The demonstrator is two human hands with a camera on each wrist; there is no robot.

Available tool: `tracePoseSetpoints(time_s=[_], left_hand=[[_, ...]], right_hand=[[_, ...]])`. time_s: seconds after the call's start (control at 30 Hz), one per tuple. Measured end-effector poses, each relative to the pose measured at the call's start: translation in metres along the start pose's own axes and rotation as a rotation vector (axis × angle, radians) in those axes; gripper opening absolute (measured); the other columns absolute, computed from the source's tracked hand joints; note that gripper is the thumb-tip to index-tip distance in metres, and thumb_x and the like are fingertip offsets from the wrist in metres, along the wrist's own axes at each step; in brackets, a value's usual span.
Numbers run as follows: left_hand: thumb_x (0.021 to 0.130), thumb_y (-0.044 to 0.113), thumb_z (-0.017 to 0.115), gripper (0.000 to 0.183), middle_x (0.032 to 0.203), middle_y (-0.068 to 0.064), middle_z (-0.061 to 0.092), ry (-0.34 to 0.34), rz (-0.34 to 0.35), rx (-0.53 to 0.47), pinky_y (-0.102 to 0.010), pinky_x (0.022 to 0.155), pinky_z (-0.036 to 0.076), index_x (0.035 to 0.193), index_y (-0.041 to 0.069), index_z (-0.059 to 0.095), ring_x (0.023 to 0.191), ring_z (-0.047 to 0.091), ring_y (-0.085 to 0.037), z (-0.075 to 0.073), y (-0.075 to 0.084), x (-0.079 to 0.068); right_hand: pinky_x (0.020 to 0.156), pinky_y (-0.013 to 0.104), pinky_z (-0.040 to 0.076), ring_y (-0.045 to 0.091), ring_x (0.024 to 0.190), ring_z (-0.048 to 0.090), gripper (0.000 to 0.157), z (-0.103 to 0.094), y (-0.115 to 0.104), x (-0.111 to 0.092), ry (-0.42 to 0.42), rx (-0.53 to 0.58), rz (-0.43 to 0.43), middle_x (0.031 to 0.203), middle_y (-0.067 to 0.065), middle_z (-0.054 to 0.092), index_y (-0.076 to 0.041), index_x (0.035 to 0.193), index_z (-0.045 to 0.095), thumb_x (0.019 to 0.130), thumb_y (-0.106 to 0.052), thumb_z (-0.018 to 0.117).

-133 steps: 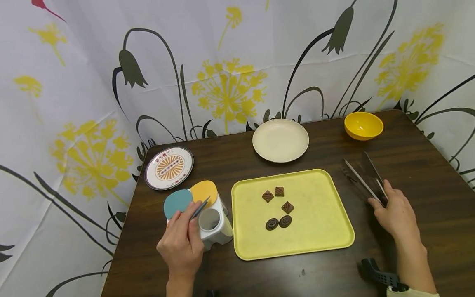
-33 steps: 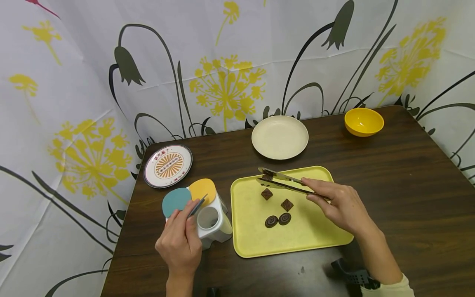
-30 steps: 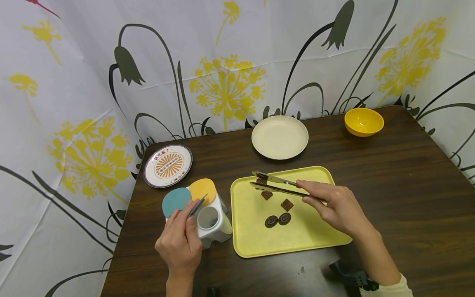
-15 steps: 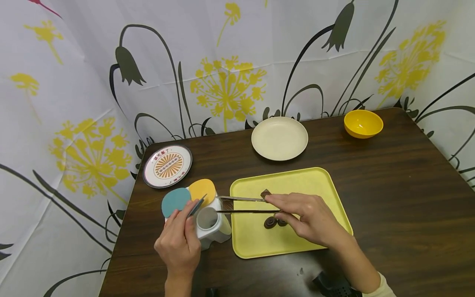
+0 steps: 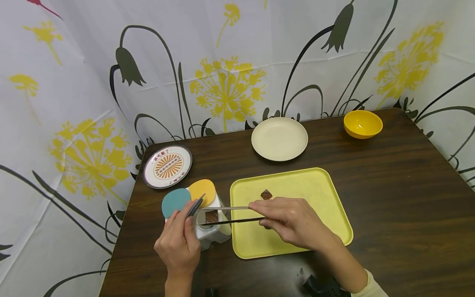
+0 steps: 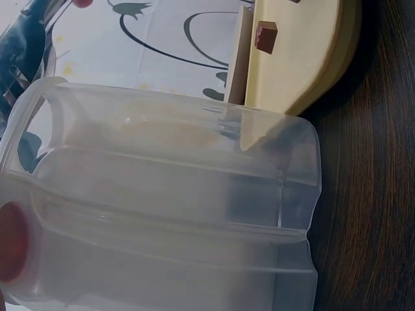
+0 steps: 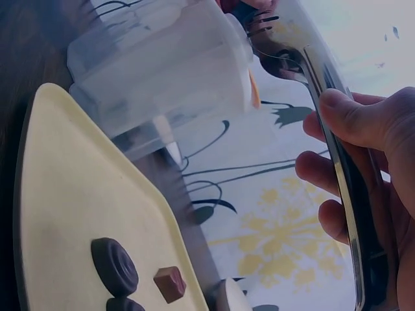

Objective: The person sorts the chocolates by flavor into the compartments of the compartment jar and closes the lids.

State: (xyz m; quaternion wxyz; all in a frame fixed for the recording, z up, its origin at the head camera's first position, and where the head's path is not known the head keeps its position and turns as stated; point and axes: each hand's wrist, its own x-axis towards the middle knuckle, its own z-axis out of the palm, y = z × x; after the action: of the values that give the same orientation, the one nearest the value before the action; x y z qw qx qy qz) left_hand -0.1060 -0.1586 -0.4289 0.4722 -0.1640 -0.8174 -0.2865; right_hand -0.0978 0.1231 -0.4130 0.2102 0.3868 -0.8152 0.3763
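Note:
My left hand (image 5: 179, 243) pinches a raised dark blue-grey lid (image 5: 196, 206) of the white, translucent multi-compartment container (image 5: 213, 238). Its teal lid (image 5: 176, 202) and yellow lid (image 5: 202, 192) lie closed. Metal tongs (image 5: 239, 220) are gripped in my right hand (image 5: 297, 220), thumb and fingers on the arms. Between the tong ends a brown square chocolate (image 5: 211, 216) hangs over the uncovered round compartment. On the yellow tray (image 5: 319, 198) lies a diamond-turned square chocolate (image 5: 266, 194); in the right wrist view two dark oval chocolates (image 7: 115, 267) also show. My right hand hides part of the tray.
A patterned plate (image 5: 168, 167) stands at the back left, a cream plate (image 5: 280, 139) behind the tray, and a yellow bowl (image 5: 363, 124) at the back right. A flowered curtain (image 5: 230, 41) hangs behind the dark wooden table (image 5: 400, 194).
My right hand brought the tongs from the table's right side to the tray, picked up a square chocolate and carried it left over the container. My left hand stayed at the lid.

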Motion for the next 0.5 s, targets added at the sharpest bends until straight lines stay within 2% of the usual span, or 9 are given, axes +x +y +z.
tracePoseSetpoints(time_s=[0.17, 0.5], left_hand=[[0.102, 0.027, 0.049, 0.036, 0.099, -0.007, 0.075, -0.002, -0.008, 0.006, -0.032, 0.092, 0.051, 0.107, 0.003, 0.075, 0.075, 0.072, -0.032, -0.0001, 0.0000, -0.0012], [0.102, 0.028, 0.049, 0.036, 0.097, -0.008, 0.075, 0.014, -0.003, -0.006, -0.033, 0.091, 0.051, 0.106, 0.003, 0.075, 0.074, 0.072, -0.032, 0.0024, -0.0003, -0.0004]], right_hand=[[0.087, 0.033, 0.053, 0.005, 0.112, 0.062, 0.045, 0.0010, -0.0016, 0.0007, -0.028, -0.002, 0.019, 0.124, -0.008, 0.066, -0.015, 0.129, 0.066, 0.086, -0.018, 0.076], [0.083, 0.030, 0.053, 0.004, 0.112, 0.061, 0.047, -0.0012, -0.0015, -0.0009, -0.049, -0.004, 0.036, 0.126, -0.008, 0.065, -0.015, 0.131, 0.065, 0.086, -0.021, 0.077]])
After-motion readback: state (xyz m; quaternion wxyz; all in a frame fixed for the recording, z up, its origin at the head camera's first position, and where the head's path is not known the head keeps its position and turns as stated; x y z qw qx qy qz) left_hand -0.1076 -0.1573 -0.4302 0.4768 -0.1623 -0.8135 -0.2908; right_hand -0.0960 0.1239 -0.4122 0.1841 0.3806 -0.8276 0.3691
